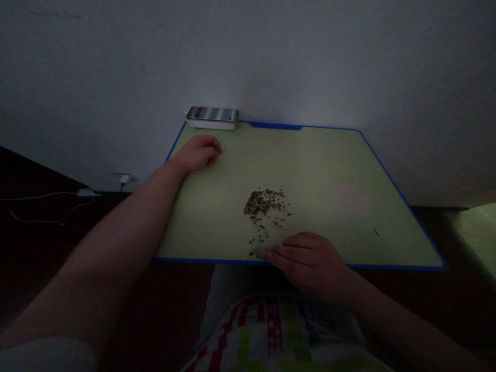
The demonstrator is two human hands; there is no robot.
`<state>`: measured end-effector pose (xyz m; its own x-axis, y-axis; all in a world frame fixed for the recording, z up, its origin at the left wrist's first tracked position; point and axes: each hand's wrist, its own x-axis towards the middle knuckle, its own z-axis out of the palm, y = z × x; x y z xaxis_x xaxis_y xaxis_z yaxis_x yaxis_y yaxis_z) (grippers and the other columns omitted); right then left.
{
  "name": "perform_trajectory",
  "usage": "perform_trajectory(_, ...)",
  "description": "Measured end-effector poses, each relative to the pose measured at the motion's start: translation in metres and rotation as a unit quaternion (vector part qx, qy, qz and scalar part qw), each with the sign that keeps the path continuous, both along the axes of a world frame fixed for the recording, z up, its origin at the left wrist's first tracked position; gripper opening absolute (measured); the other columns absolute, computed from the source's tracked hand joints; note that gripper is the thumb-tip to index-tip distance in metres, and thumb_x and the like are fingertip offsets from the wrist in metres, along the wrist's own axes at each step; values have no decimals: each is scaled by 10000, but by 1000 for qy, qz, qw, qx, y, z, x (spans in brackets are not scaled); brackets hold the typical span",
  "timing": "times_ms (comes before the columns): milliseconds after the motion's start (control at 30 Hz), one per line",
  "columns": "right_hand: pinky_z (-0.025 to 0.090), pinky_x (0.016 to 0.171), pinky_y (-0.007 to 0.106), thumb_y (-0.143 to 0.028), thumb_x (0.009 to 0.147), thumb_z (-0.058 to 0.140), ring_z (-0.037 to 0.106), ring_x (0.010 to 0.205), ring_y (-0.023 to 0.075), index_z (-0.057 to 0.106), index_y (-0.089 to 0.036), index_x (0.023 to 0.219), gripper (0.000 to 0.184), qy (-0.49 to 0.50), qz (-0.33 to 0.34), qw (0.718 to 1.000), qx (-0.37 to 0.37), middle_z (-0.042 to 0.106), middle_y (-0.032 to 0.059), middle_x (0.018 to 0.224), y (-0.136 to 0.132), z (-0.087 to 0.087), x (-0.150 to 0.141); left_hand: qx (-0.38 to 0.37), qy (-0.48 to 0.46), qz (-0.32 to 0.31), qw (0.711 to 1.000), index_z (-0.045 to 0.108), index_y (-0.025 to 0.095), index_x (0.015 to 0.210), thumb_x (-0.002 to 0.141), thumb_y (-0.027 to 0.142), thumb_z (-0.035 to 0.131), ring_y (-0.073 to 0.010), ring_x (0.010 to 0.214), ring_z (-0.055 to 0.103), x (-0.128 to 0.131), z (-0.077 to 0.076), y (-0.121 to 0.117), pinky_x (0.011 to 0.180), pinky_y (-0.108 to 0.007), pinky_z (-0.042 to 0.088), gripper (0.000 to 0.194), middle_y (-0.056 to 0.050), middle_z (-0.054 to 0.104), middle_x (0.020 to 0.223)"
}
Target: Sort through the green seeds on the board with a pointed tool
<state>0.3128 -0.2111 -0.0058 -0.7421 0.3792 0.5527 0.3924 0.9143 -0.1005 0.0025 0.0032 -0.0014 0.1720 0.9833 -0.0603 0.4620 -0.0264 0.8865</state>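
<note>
Single head-worn view, set above the person's lap and pitched forward and down. Looks across a green board with blue edging (329,155) toward a white wall (248,57), which fills the upper half of the frame. Near edge of board crosses the lower frame, just above the patterned clothing on the lap (271,336); far edge lies above mid-frame and appears narrower in perspective. Camera sits close over the work: left hand (199,153) at upper left of board, right hand (310,266) at near edge, lower centre-right. Phone (212,114) marks the far limit at top centre. Dark floor (39,248) shows at left.
</note>
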Motion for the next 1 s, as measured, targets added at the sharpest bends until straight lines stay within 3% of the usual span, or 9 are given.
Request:
perform_trajectory(267, 547, 690, 321, -159, 1069, 487, 699, 798, 161, 732, -154, 1084, 245, -7, 12, 1000, -9, 819, 4, 956, 2, 1, -3, -2, -9, -2, 1000, 585, 189, 745, 611, 132, 557, -87, 424, 408, -1, -1, 1, 464, -227, 263, 148, 52, 484, 458)
perform_trajectory(533, 539, 701, 310, -123, 994, 591, 704, 784, 159, 754, -162, 1059, 179, 10, -15, 1000, -1, 816, 27, 956, 6, -10, -5, -1, -14, -3, 1000, 582, 192, 737, 608, 147, 572, -86, 415, 407, -1, 0, 0, 455, -229, 271, 138, 53, 492, 453)
perform_trajectory(733, 559, 664, 318, -121, 1006, 528, 716, 780, 172, 756, -160, 1087, 244, 0, -36, 999, 8, 819, 31, 939, 10, -2, -14, 0, -15, -3, 1000, 583, 195, 736, 608, 147, 576, -88, 412, 413, -2, -1, 0, 448, -235, 269, 137, 47, 496, 453)
perform_trajectory(1000, 606, 685, 329, -129, 964, 545, 731, 762, 179, 723, -160, 1101, 227, 14, -79, 997, 9, 819, 46, 939, 4, 0, 15, 3, -8, 0, 1000, 589, 189, 744, 618, 140, 576, -90, 427, 415, -1, -2, 1, 461, -234, 271, 136, 45, 481, 466)
